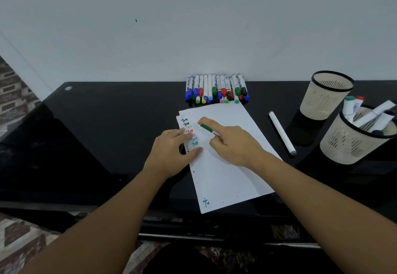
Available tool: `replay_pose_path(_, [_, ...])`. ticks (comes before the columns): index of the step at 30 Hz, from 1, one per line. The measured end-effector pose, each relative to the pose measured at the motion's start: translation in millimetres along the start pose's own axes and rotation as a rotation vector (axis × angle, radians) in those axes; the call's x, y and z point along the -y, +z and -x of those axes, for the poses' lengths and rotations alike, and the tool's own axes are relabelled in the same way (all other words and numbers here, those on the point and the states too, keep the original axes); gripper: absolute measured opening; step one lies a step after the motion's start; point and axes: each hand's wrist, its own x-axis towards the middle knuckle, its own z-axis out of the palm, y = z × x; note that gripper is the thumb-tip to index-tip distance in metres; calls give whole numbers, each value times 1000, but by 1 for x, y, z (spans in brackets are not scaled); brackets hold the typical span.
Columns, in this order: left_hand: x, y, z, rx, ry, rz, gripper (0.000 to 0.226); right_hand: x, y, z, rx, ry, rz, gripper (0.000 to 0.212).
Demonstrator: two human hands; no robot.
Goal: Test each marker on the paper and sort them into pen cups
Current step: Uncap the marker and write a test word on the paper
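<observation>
White paper (225,166) lies on the black table with a column of "Test" marks in black, red and green near its left edge. My left hand (171,153) rests flat on that left edge, fingers straight. My right hand (232,145) lies over the middle of the sheet and pinches a green marker piece (206,128), index finger stretched along it. A row of several capped markers (217,89) lies against the wall beyond the paper. Two beige mesh pen cups stand at the right: the far cup (326,95) looks empty, the near cup (354,136) holds several markers.
A white marker (282,133) lies loose on the table between the paper and the cups. The black glossy table (107,134) extends left. The white wall stands right behind the marker row. The table's front edge runs below the paper.
</observation>
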Motion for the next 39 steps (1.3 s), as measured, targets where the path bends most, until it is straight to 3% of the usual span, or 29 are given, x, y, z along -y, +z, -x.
replay_pose_path(3, [1, 1, -1, -2, -2, 7, 72, -1, 2, 4, -32, 12, -8, 60])
replay_pose_path(7, [2, -1, 0, 11, -15, 13, 75, -3, 3, 7, -59, 50, -199, 59])
replay_pose_path(11, [-1, -5, 3, 45, 6, -20, 80, -5, -3, 15, -80, 163, -428, 42])
replay_pose_path(16, [-18, -11, 6, 264, 102, -118, 85, -17, -17, 28, -78, 277, -669, 39])
replay_pose_path(21, [-33, -4, 12, 417, 136, -167, 89, -25, -22, 42, -223, 305, -698, 8])
replay_pose_path(27, [-28, 1, 15, 369, 131, -172, 86, -27, -48, 63, -388, 270, -299, 25])
replay_pose_path(34, [-28, -1, 18, 374, 107, -170, 88, -31, -111, 92, -618, 252, -138, 23])
replay_pose_path(39, [-29, -1, 16, 371, 108, -165, 91, -50, -153, 123, -737, 359, -68, 28])
